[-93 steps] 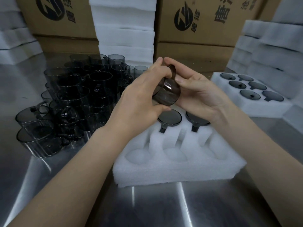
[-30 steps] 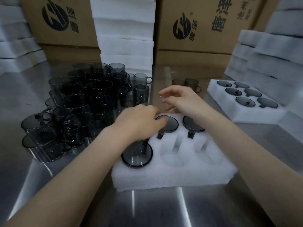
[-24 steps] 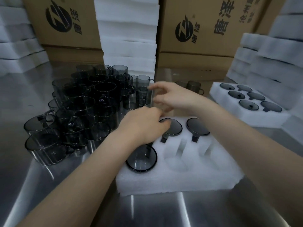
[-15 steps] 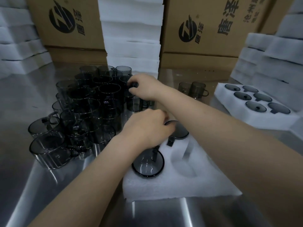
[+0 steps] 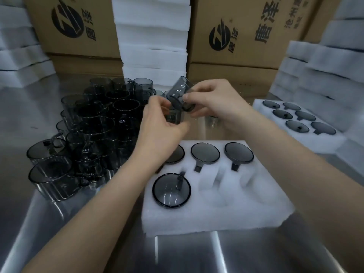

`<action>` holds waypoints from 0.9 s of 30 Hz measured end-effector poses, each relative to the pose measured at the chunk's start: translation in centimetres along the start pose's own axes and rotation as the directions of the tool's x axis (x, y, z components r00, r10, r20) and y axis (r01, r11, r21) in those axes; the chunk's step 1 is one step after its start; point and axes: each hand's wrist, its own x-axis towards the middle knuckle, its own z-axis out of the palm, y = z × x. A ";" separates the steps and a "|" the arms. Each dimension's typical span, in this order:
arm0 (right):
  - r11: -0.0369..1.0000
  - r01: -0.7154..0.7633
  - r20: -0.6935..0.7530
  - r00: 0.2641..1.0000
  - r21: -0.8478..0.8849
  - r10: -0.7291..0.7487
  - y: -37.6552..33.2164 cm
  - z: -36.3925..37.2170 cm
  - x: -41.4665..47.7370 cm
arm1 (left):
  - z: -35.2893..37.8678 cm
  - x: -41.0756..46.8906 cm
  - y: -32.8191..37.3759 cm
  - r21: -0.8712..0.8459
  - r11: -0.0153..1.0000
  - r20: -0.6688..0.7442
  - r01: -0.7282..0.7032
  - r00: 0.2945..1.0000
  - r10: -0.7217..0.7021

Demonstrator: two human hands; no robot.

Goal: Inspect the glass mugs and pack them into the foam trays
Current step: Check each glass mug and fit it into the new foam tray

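Mug [image 5: 178, 88] gripped by left hand [image 5: 159, 127] and right hand [image 5: 214, 101]; four mugs [image 5: 171, 191] in foam tray [image 5: 216, 213].

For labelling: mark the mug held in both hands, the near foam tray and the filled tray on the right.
held mug [image 5: 178, 89], head view, its tilted glass wall.
near foam tray [image 5: 216, 211], head view, bare front foam.
filled tray [image 5: 325, 143], head view, near foam edge.

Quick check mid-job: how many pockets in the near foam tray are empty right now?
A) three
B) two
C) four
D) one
B: the near foam tray holds three back-row mugs and a front-left mug; only the front-middle pocket and front-right pocket are bare.
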 end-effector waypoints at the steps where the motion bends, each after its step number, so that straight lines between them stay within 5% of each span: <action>1: 0.999 -0.006 0.022 1.000 0.035 0.006 -0.1 -0.2 -0.7 | -0.3 0.0 0.1 -0.093 0.996 0.045 0.014 0.999 -0.010; 4: 0.995 -0.050 0.111 0.993 0.083 0.040 0.3 -0.3 -2.3 | -0.9 0.1 0.2 -0.258 0.966 0.209 0.028 0.978 0.027; 13: 0.938 -0.047 0.178 0.984 0.342 -0.015 1.9 -1.1 -3.5 | -1.3 0.7 0.1 -0.273 0.962 0.382 -0.002 0.917 0.111; 27: 0.962 0.054 -0.107 0.994 0.266 -0.026 2.2 0.1 -3.8 | -1.0 0.8 -0.6 -0.394 0.919 0.338 -0.024 0.926 0.169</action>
